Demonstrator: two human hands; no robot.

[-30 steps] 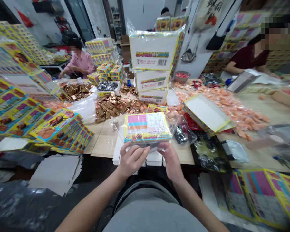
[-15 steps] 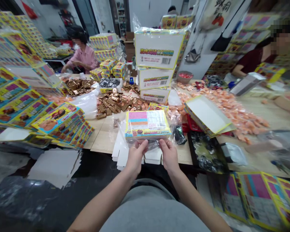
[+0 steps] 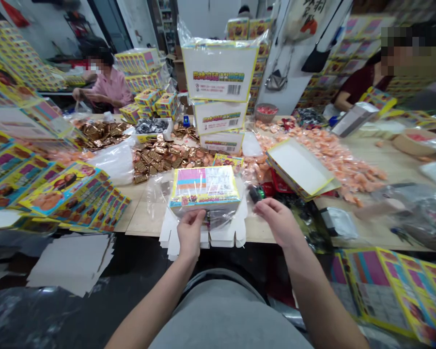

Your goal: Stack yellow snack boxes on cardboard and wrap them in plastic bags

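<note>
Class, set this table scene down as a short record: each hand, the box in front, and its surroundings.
Left hand: pinching clear plastic at the near edge of the box
Right hand: at a small dark object; contact unclear
Box: in clear plastic, above white cards
Behind box: brown packets, stacked boxes
Farther right: orange packets

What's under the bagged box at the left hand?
White cardboard flaps stick out beneath the bagged box, by the left hand; whatever lies under its middle is covered.
</note>
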